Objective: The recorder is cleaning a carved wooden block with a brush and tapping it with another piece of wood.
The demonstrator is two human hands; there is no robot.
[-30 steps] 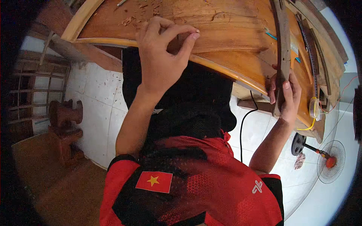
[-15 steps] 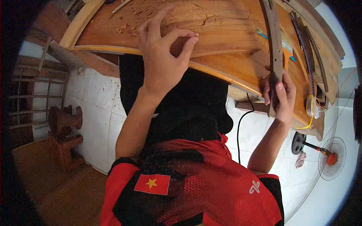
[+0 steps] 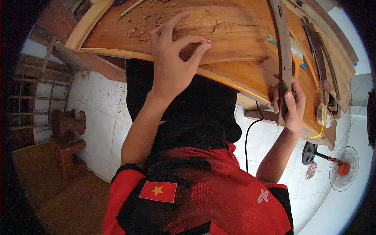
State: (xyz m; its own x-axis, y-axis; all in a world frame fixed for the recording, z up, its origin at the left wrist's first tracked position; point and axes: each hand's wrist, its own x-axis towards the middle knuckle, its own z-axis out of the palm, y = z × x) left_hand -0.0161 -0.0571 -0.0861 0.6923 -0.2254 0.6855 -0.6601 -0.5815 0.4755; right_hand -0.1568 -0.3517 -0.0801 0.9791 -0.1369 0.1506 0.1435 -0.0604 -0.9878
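My left hand (image 3: 172,68) is raised over the near edge of the wooden worktop, thumb and forefinger pinched on a tiny pale bit (image 3: 209,41), too small to name. Its other fingers are loosely bent. On the right, my right hand (image 3: 295,105) is wrapped round the lower end of a long dark wooden strip (image 3: 283,51), its thumb lying on the near side. The strip runs away from me to the far edge of view. Below and beyond my left hand lies a wide grained wooden board (image 3: 235,37), flat on the worktop.
Wood shavings (image 3: 143,31) and a thin stick (image 3: 132,7) lie at the far left. Right of the strip are an orange-handled brush (image 3: 298,58), a dark ruler (image 3: 315,49) and a clear round spool (image 3: 323,114). A fan (image 3: 344,169) and a black cable (image 3: 247,143) are beyond the worktop.
My left hand has shifted slightly right and down, still pinching the tiny bit. My right hand keeps its grip on the wooden strip, and the view has moved a little.
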